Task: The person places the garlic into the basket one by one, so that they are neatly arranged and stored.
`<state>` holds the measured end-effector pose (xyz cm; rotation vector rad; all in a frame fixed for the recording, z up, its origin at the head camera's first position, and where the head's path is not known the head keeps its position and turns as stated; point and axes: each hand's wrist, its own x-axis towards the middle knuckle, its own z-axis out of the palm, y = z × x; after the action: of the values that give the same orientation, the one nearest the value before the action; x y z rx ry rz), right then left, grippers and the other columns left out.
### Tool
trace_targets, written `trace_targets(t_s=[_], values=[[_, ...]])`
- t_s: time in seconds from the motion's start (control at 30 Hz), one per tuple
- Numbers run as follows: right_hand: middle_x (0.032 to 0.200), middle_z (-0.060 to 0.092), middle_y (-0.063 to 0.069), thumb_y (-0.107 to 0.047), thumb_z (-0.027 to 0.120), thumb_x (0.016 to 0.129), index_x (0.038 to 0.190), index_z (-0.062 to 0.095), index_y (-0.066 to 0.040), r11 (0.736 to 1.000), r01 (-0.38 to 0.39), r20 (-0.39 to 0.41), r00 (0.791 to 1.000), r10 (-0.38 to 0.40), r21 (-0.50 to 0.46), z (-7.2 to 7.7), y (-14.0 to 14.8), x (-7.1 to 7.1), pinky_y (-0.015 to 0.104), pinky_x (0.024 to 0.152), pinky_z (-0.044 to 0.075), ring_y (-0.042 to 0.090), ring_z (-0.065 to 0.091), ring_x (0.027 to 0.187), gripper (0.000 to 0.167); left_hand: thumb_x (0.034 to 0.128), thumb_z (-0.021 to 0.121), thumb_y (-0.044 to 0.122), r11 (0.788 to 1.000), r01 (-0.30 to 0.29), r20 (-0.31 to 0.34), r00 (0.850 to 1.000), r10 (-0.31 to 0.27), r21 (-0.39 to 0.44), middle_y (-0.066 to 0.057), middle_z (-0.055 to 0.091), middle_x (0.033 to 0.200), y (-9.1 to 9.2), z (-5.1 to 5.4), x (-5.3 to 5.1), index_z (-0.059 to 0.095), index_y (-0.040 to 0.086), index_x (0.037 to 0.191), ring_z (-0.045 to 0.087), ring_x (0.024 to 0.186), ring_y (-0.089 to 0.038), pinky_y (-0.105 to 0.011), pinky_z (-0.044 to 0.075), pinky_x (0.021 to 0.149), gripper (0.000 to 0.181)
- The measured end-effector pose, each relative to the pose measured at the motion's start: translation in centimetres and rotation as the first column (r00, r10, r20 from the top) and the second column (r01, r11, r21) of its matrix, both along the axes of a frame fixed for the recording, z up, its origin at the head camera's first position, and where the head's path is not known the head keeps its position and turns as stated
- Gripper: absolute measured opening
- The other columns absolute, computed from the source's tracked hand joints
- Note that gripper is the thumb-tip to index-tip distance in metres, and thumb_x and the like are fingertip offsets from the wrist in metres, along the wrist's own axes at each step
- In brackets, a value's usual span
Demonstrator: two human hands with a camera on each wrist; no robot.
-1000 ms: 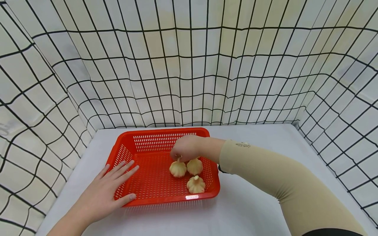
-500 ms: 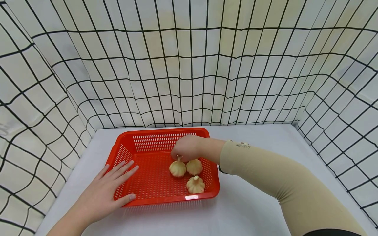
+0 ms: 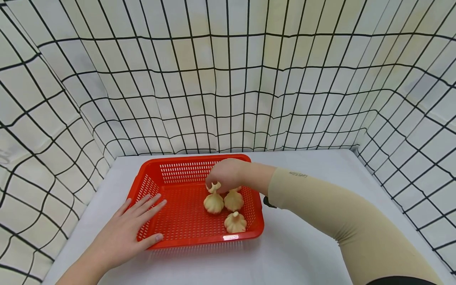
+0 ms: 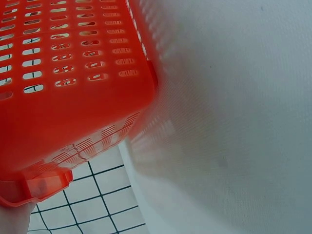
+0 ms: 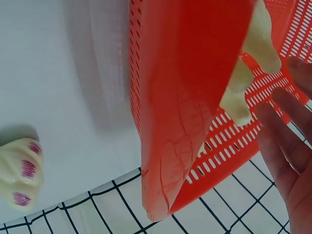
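A red perforated plastic basket (image 3: 189,242) stands on the white table. Inside its right half sit three pale garlic bulbs: one on the left (image 3: 213,204), one beside it (image 3: 233,201) and one near the front rim (image 3: 235,223). My left hand (image 3: 124,233) lies with spread fingers over the basket's left rim. Above the two rear bulbs is my right hand (image 3: 226,174). The right wrist view shows its fingers (image 5: 280,141) apart, close to the garlic stems (image 5: 265,53) with a gap between. From the head, most of the right fingers are hidden.
Another bulb with purple marks (image 5: 22,173) lies on the table outside the basket in the right wrist view. Black netting over white cloth (image 3: 235,95) encloses the table's back and sides. The white tabletop (image 3: 299,245) extends right of the basket.
My right hand has risen slightly and its fingers have let go of the left bulb's stem, which now shows more fully. My left hand stays on the rim.
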<state>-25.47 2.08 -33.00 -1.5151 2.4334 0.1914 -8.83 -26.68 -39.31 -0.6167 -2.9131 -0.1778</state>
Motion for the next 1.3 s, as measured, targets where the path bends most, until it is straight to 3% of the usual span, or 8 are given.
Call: trace_targets(t_s=[0.23, 0.6, 0.73, 1.07, 1.3], values=[[0.11, 0.069, -0.013, -0.034, 0.072, 0.092, 0.118, 0.073, -0.025, 0.996, 0.06, 0.022, 0.998, -0.058, -0.062, 0.6, 0.9, -0.1, 0.027, 0.087, 0.05, 0.008, 0.06, 0.104, 0.028, 0.0863, 0.063, 0.064, 1.0, 0.009, -0.021, 1.0, -0.009, 0.002, -0.002, 0.037, 0.158, -0.1, -0.1, 0.0, 0.042, 0.026, 0.152, 0.034, 0.143, -0.034, -0.038, -0.007, 0.121, 0.079], [0.112, 0.071, -0.011, -0.033, 0.071, 0.092, 0.117, 0.074, -0.024, 0.973, 0.092, 0.002, 0.996, -0.094, -0.209, 2.1, 4.0, -0.6, 0.027, 0.079, 0.049, 0.008, 0.061, 0.09, 0.026, 0.0867, 0.062, 0.065, 1.0, 0.006, -0.006, 1.0, -0.006, 0.0, -0.002, 0.036, 0.158, -0.1, -0.1, -0.1, 0.042, 0.026, 0.152, 0.033, 0.143, -0.034, -0.039, -0.007, 0.122, 0.079], [0.111, 0.071, -0.011, -0.031, 0.071, 0.092, 0.115, 0.075, -0.023, 0.958, 0.123, 0.012, 0.992, -0.124, -0.26, 2.5, 5.4, -0.6, 0.028, 0.084, 0.05, 0.009, 0.062, 0.096, 0.025, 0.0866, 0.063, 0.064, 1.0, 0.01, -0.017, 1.0, -0.01, 0.001, -0.002, 0.037, 0.158, -0.1, -0.1, 0.0, 0.042, 0.026, 0.152, 0.033, 0.143, -0.034, -0.039, -0.007, 0.122, 0.079], [0.109, 0.071, -0.006, -0.027, 0.072, 0.091, 0.111, 0.075, -0.023, 0.92, 0.199, 0.075, 0.98, -0.185, -0.337, 2.1, 9.5, -0.7, 0.025, 0.077, 0.052, 0.009, 0.061, 0.091, 0.021, 0.0863, 0.063, 0.064, 1.0, 0.013, -0.029, 0.999, -0.013, -0.004, -0.002, 0.037, 0.157, -0.1, -0.2, 0.0, 0.042, 0.026, 0.152, 0.034, 0.142, -0.035, -0.039, -0.006, 0.122, 0.079], [0.107, 0.07, -0.009, -0.03, 0.076, 0.089, 0.113, 0.076, -0.022, 0.895, 0.305, 0.13, 0.952, -0.277, -0.326, 1.2, 12.7, -0.3, 0.026, 0.077, 0.054, 0.015, 0.064, 0.095, 0.025, 0.0864, 0.063, 0.064, 1.0, 0.013, -0.034, 0.999, -0.014, -0.009, -0.002, 0.038, 0.157, -0.2, -0.3, -0.1, 0.043, 0.025, 0.152, 0.034, 0.143, -0.034, -0.039, -0.007, 0.122, 0.079]])
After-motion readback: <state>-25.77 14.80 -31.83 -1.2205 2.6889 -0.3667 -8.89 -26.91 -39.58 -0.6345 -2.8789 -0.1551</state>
